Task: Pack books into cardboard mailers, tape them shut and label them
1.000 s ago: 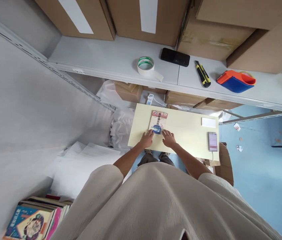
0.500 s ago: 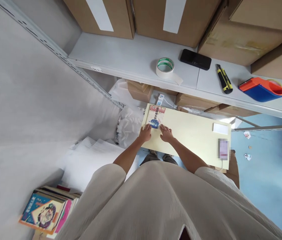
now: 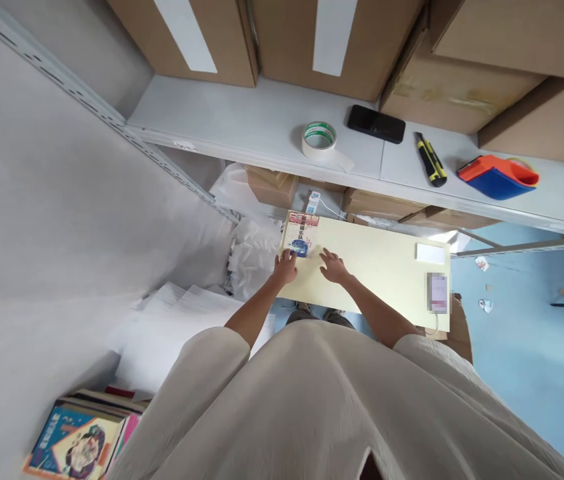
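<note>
The book looks light, flexible, best held by opposite edges; left hand touches its lower edge, pinch unclear; right hand spread nearby.

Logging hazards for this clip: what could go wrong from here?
The book lies at the left end of the table; a leftward push might send it off.
Only the left hand appears to touch it, so it could swivel.
The cable meets the near edge; a snag might drag the purple-screened device.
</note>
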Tool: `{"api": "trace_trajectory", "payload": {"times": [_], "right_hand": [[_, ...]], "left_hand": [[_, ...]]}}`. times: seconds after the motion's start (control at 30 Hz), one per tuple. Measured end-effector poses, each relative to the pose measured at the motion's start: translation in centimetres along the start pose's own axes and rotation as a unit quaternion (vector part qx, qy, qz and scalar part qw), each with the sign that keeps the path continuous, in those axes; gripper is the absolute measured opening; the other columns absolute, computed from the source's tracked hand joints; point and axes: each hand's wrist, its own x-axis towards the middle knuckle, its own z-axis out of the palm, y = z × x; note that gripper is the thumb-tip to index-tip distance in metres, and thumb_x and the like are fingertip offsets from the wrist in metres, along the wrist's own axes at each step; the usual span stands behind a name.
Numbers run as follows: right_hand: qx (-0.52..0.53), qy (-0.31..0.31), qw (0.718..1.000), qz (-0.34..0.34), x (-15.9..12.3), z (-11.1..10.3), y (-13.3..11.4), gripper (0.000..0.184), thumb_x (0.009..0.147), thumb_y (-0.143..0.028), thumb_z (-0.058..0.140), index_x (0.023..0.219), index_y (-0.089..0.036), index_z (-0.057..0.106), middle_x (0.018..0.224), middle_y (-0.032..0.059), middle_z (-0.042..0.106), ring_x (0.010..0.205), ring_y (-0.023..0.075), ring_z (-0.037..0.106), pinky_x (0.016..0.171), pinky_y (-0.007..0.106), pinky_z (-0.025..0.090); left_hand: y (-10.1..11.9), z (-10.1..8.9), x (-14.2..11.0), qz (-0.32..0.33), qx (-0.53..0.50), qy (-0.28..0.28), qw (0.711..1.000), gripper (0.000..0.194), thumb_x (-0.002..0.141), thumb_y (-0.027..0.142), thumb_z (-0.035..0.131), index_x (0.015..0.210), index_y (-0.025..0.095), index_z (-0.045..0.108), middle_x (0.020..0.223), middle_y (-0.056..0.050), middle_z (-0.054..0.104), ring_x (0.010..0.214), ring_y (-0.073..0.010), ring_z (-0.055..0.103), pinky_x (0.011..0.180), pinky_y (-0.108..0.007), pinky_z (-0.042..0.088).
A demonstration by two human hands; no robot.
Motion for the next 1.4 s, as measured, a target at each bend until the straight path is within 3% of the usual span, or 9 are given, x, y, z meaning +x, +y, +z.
{"api": "trace_trajectory", "payload": {"times": [0.17, 0.4, 0.57, 0.73, 0.9, 1.03, 1.2, 1.4], "right_hand": [[0.036, 0.078, 0.996, 0.039, -3.8, -2.7, 4.5, 0.067, 0.111, -0.029, 0.053, 0.177, -0.024, 0.048, 0.193, 0.0131, 0.026, 0.171, 0.0389, 0.035, 0.134, 0.058, 0.038], [0.060, 0.245, 0.967, 0.031, -9.0, -9.0, 11.1, 0.062, 0.109, -0.030, 0.050, 0.170, -0.020, 0.057, 0.183, 0.0189, 0.044, 0.160, 0.0408, 0.048, 0.130, 0.061, 0.044], [0.045, 0.410, 0.911, -0.005, -12.8, -15.9, 16.5, 0.059, 0.110, -0.034, 0.045, 0.165, -0.018, 0.060, 0.170, 0.0225, 0.055, 0.154, 0.0404, 0.052, 0.127, 0.062, 0.046], [-0.002, 0.535, 0.845, 0.021, -16.2, -23.5, 22.6, 0.065, 0.108, -0.037, 0.046, 0.170, -0.022, 0.053, 0.167, 0.0230, 0.056, 0.148, 0.0433, 0.054, 0.121, 0.067, 0.048], [-0.074, 0.541, 0.837, 0.038, -17.2, -29.8, 27.5, 0.072, 0.108, -0.041, 0.046, 0.177, -0.021, 0.043, 0.173, 0.0252, 0.050, 0.149, 0.0480, 0.047, 0.117, 0.071, 0.046], [-0.110, 0.513, 0.851, 0.022, -16.5, -32.7, 29.4, 0.073, 0.106, -0.036, 0.048, 0.177, -0.019, 0.044, 0.172, 0.0248, 0.052, 0.149, 0.0480, 0.043, 0.119, 0.073, 0.041], [-0.103, 0.497, 0.862, -0.015, -15.7, -33.6, 30.1, 0.069, 0.105, -0.033, 0.050, 0.172, -0.017, 0.051, 0.168, 0.0255, 0.055, 0.148, 0.0488, 0.041, 0.122, 0.078, 0.031], [-0.098, 0.502, 0.859, -0.017, -15.6, -33.4, 30.4, 0.056, 0.106, -0.028, 0.048, 0.158, -0.014, 0.064, 0.153, 0.0274, 0.065, 0.141, 0.0479, 0.044, 0.119, 0.078, 0.030]], "left_hand": [[2.7, -0.2, 0.3, 0.027, 0.004, 0.036, 0.999, 0.076, 0.098, 0.019, 0.064, 0.172, 0.022, 0.049, 0.186, -0.025, 0.036, 0.175, -0.0418, 0.030, 0.142, -0.065, 0.022], [9.4, -0.5, 1.2, 0.094, 0.024, 0.040, 0.994, 0.069, 0.102, 0.022, 0.061, 0.170, 0.018, 0.051, 0.187, -0.026, 0.034, 0.175, -0.0418, 0.033, 0.141, -0.062, 0.027], [14.8, -0.2, 1.6, 0.135, 0.027, 0.037, 0.990, 0.071, 0.103, 0.025, 0.058, 0.173, 0.022, 0.046, 0.187, -0.023, 0.035, 0.175, -0.0400, 0.032, 0.141, -0.063, 0.027], [19.8, 0.2, 1.6, 0.157, 0.024, 0.050, 0.986, 0.071, 0.105, 0.031, 0.062, 0.174, 0.027, 0.046, 0.186, -0.019, 0.039, 0.176, -0.0380, 0.032, 0.142, -0.061, 0.027], [24.4, 0.3, 0.8, 0.174, 0.020, 0.062, 0.983, 0.068, 0.105, 0.023, 0.058, 0.172, 0.023, 0.049, 0.188, -0.019, 0.036, 0.176, -0.0361, 0.032, 0.142, -0.055, 0.028], [27.4, 0.5, -0.2, 0.190, 0.016, 0.086, 0.978, 0.066, 0.107, 0.020, 0.053, 0.173, 0.020, 0.049, 0.187, -0.018, 0.037, 0.176, -0.0330, 0.033, 0.143, -0.051, 0.028], [29.6, 1.6, -1.2, 0.182, 0.002, 0.108, 0.977, 0.067, 0.107, 0.020, 0.053, 0.174, 0.023, 0.048, 0.187, -0.016, 0.039, 0.175, -0.0315, 0.034, 0.142, -0.052, 0.031], [30.4, 2.8, -2.2, 0.178, 0.002, 0.110, 0.978, 0.063, 0.108, 0.021, 0.054, 0.171, 0.023, 0.052, 0.186, -0.017, 0.039, 0.174, -0.0332, 0.036, 0.141, -0.053, 0.033]]}}
